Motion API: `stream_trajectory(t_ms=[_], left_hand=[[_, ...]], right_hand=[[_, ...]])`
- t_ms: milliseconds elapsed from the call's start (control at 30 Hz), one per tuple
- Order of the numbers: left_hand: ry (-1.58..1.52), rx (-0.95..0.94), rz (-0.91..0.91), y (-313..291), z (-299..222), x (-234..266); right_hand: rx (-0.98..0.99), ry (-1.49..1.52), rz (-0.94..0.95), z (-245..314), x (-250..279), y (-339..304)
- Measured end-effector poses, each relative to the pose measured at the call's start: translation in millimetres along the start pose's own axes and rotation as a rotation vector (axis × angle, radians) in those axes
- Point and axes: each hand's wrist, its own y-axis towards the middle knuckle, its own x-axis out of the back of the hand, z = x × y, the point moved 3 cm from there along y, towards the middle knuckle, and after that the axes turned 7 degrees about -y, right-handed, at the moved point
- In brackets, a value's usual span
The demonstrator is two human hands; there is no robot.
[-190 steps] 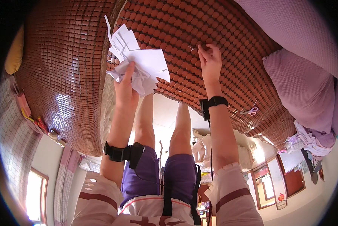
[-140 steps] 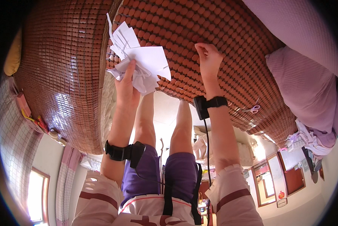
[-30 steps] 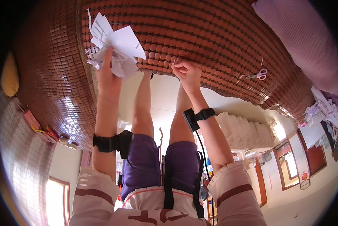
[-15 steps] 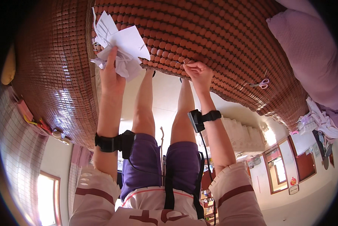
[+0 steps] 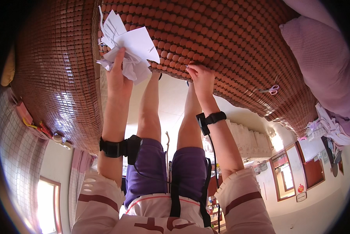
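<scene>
"Beyond the outstretched forearms (image 5: 224, 136), which step is this?"

"Picking with the right hand (image 5: 203, 80), I'd judge; the next move calls for a fine pinch."

"Its pose?"

"Fingers turned inward, thumb and forefinger together, contents too small to tell. Left hand (image 5: 119, 78), thumb uppermost, clasps a crumpled, fanned bundle of white paper (image 5: 140, 43); both are at the near edge of the reddish-brown tiled mat (image 5: 222, 39)."

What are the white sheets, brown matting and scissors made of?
White sheets: matte paper, from the thin, creased edges. Brown matting: glossy tiles, perhaps bamboo or wood, since they shine at left. Scissors: pale purple handles suggest smooth plastic; the rest is too small to judge.
</scene>
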Motion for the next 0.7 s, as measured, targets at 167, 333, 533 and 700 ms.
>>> stream_trajectory(t_ms=[167, 333, 533, 700], left_hand=[[0.014, -0.007, 0.032, 2, -2, 0], [0.012, -0.013, -0.022, -2, -5, -3], [0.005, -0.009, -0.026, 0, -7, -6], [0.016, 0.000, -0.040, 1, -4, -5]], right_hand=[[0.051, -0.227, -0.003, 5, -7, 2], [0.092, -0.480, 0.103, 6, -15, 11], [-0.032, -0.108, 0.074, 2, -1, 12], [-0.202, 0.226, 0.053, -23, 32, 15]])
